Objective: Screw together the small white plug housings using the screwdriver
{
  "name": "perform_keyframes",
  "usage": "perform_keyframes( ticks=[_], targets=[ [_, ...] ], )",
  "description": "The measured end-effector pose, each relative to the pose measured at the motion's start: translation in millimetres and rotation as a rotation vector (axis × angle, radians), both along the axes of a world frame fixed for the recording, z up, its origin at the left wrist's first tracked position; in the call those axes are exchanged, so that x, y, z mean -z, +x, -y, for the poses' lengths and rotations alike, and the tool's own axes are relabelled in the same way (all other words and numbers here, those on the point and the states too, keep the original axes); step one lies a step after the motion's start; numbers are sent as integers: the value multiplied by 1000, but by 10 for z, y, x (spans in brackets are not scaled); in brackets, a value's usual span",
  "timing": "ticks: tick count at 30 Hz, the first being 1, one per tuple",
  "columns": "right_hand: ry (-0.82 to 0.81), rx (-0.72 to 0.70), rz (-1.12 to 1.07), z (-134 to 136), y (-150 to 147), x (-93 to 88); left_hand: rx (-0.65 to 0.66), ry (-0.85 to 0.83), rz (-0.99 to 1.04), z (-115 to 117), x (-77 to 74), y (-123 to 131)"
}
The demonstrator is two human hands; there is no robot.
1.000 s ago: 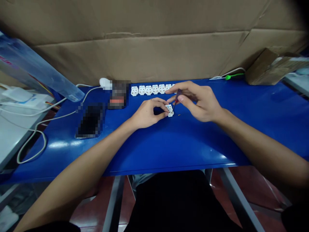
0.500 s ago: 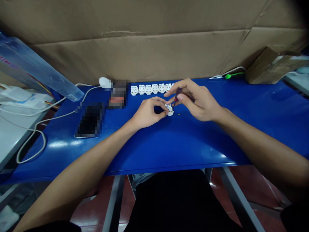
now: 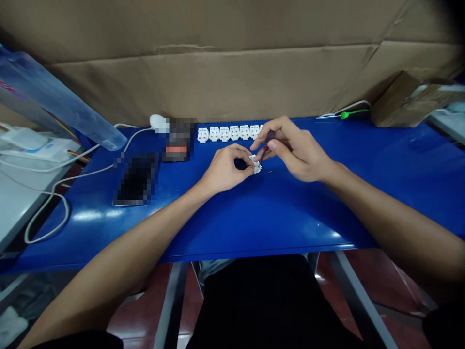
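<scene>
My left hand [image 3: 224,167] pinches a small white plastic connector block [image 3: 255,164] against the blue table [image 3: 254,213]. My right hand [image 3: 296,149] is closed around a small screwdriver [image 3: 268,141] with a dark purple and red handle, its tip down on the block. A tiny dark screw [image 3: 269,171] lies on the table just right of the block. Behind the hands, a row of several white connector blocks [image 3: 228,133] stands along the table's back.
A blurred dark phone [image 3: 136,178] and a blurred box [image 3: 179,139] lie to the left. A white cable [image 3: 72,169] loops across the left end. Cardboard [image 3: 232,68] walls the back, with a cardboard box [image 3: 407,99] and a green-tipped cable [image 3: 348,114] at the right.
The hands have stayed in place on the block; my right hand's fingers have shifted slightly on the screwdriver handle.
</scene>
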State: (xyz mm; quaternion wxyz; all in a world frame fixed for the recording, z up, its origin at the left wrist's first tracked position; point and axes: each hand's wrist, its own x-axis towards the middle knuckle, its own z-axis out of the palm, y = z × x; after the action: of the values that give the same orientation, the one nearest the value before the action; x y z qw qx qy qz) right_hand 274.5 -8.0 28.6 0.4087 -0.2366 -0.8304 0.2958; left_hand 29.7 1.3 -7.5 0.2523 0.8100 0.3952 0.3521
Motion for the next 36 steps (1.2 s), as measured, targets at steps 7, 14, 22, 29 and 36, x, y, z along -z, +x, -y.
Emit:
perform_keyframes(
  ticks=[7, 14, 22, 29, 36],
  targets=[
    [-51, 68, -33, 6, -16, -21, -3, 8, 8, 4, 4, 5],
    [12, 213, -95, -3, -27, 1, 23, -15, -2, -10, -17, -32],
    [317, 442, -95, 58, -156, 59, 75, -20, -17, -42, -17, -78],
    [353, 361, -73, 18, -113, 73, 33, -27, -34, -20, -52, -44],
    [136, 124, -35, 21, -47, 41, 46, -44, -21, -34, -36, -53]
  ],
)
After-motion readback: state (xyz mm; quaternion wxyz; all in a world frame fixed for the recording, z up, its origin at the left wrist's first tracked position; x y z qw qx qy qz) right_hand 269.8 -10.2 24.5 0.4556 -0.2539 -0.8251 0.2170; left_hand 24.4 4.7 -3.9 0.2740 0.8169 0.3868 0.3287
